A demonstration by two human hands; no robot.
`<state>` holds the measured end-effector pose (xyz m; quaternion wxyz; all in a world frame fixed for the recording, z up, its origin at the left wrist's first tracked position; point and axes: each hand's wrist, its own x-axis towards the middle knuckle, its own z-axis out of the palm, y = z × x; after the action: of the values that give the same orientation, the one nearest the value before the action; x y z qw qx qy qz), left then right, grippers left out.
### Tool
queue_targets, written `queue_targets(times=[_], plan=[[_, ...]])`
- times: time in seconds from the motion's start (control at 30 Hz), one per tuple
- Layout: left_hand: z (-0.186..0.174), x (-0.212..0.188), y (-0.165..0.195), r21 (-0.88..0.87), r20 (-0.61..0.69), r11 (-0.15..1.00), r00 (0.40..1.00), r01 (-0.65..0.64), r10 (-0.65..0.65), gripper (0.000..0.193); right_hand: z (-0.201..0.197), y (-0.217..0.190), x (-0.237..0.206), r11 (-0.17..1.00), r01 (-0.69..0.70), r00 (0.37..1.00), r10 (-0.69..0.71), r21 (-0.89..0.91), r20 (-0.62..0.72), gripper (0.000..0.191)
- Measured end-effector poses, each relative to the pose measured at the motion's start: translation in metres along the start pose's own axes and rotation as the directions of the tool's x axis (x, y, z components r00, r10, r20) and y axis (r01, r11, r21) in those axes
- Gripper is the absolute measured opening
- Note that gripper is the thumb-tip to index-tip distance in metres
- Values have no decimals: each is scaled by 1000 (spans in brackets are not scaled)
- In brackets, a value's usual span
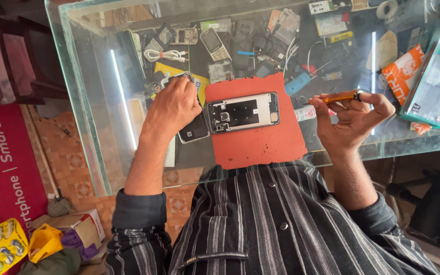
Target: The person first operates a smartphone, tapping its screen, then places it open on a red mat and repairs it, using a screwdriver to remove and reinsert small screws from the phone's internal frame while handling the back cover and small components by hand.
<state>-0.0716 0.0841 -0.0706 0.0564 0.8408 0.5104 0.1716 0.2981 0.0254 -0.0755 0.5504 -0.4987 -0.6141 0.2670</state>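
Glass counter (92, 127), red mat (260, 147)

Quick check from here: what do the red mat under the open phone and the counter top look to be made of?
The mat looks like soft rubber or foam: matte red, no glare, ragged edges and small pits. The counter top looks like clear glass: parts on the shelf below show through it, its edge is greenish, and it mirrors strip lights. The phone lies on the mat.
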Motion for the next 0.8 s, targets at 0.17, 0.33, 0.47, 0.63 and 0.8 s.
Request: queue_targets(times=[0.17,0.33,0.47,0.63,0.8], plan=[[-20,-20,12,-29,-220,989,964,144,-147,20,-3,-6,-1,1000,-14,999,14,9,35,70],[-22,-34,49,-502,-353,844,846,189,-399,27,4,-21,-6,1000,19,998,-20,24,59,68],[1,-31,97,-790,-260,607,850,85,-458,26,11,-40,-13,998,70,993,-69,-4,99,68],[30,-18,141,-888,-200,458,926,-33,-320,36,23,-59,-19,984,174,979,-169,-32,113,68],[40,-19,151,-943,-142,328,960,-57,-241,45,25,-66,-16,962,272,950,-270,5,158,66]])
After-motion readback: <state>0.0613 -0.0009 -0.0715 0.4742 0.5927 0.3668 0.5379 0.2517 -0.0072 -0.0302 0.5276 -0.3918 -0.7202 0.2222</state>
